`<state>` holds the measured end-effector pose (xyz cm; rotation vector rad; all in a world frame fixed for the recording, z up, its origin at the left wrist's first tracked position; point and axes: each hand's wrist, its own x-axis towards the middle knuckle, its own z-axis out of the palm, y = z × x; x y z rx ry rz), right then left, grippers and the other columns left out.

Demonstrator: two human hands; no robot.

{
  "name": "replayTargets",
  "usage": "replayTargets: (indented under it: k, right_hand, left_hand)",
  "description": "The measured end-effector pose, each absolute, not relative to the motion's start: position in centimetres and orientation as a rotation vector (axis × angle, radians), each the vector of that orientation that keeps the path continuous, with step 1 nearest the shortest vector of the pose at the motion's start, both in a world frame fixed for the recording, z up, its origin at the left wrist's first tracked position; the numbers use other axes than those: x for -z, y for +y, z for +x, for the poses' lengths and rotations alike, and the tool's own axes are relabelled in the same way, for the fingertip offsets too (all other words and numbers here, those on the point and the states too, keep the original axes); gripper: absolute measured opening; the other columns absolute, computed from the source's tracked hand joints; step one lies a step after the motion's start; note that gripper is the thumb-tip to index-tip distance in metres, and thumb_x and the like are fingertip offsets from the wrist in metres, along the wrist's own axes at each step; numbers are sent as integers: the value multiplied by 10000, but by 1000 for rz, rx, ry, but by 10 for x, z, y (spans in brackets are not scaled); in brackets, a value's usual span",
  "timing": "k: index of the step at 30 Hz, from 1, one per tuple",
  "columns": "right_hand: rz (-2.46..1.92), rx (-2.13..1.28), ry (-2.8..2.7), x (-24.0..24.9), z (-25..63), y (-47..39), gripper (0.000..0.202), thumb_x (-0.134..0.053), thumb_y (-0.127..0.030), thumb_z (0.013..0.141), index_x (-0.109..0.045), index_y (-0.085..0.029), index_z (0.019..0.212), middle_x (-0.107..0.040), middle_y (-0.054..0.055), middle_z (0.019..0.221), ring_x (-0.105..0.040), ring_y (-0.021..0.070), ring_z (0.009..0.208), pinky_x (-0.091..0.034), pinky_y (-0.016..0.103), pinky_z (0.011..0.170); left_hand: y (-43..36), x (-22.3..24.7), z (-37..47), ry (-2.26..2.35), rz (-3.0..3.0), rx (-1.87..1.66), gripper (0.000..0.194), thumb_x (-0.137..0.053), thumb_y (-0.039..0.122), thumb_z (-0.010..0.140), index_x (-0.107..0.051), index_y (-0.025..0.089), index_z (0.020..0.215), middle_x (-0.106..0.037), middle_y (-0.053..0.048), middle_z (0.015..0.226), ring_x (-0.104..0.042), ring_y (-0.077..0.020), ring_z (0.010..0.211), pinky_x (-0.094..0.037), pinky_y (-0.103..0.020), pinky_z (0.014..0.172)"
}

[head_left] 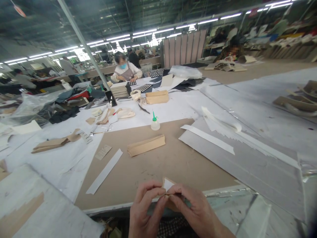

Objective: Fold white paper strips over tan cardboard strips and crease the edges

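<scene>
Far left, lower corner: one pale sheet [27, 172] with a tan patch on it. Beyond it, one long tan piece [53, 144] lies on the white table cover [61, 172]; layers overlap, so number of plies cannot be read. Further back, one phone [111, 98] stands tilted near the foot of one post [85, 46]. One strip [105, 172], white, lies obliquely on the brown board [193, 165], with one small card [103, 152] just beside its upper part; print on the card too small to read. Behind the phone, one stack [119, 90] of pale panels, and across the table one co-worker [126, 71]. Right of the stack, one bowl [135, 95]. Two tan bundles: the nearer [146, 145] on the brown board, the farther [157, 98] on the white cover; plies in each not countable. Between the two bundles in depth, one bottle [155, 125], upright, green spout. Bottom centre, two hands: left hand [147, 208] and right hand [194, 205], fingertips almost meeting, both pinching one tan piece with white backing [169, 183] at the near edge of the brown board; fingers narrow, thumbs against forefingers. Right of these, one grey board [252, 172] overlaps the brown one and bears one short white band [209, 138] plus one longer white band [269, 152] beyond it. Far right, one heap of tan parts [299, 100], blurred; count uncertain.
</scene>
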<state>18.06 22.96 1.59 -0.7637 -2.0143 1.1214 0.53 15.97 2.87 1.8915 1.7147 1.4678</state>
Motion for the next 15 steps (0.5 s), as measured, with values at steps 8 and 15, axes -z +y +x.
replayTargets:
  k: [8,15]
  right_hand:
    - [-632,-767,-2158,-17,179,233,183,-447,-248,1084,-594,-218,978,-656,-1,861,-598,155,778,-437,264,733]
    - [-593,-594,-2224,-19,177,237,173,-425,-205,1084,-575,-200,998,-654,17,879,-575,175,792,-424,290,741]
  left_hand:
    - [159,-25,1,1799,1997,-1458,219,-691,140,866,-664,218,1068,-668,-73,1126,-678,-167,1029,-569,-257,892]
    - [162,-26,-2,1790,2080,-1400,155,-664,125,890,-673,232,1002,-633,-67,1108,-650,-154,978,-562,-248,839]
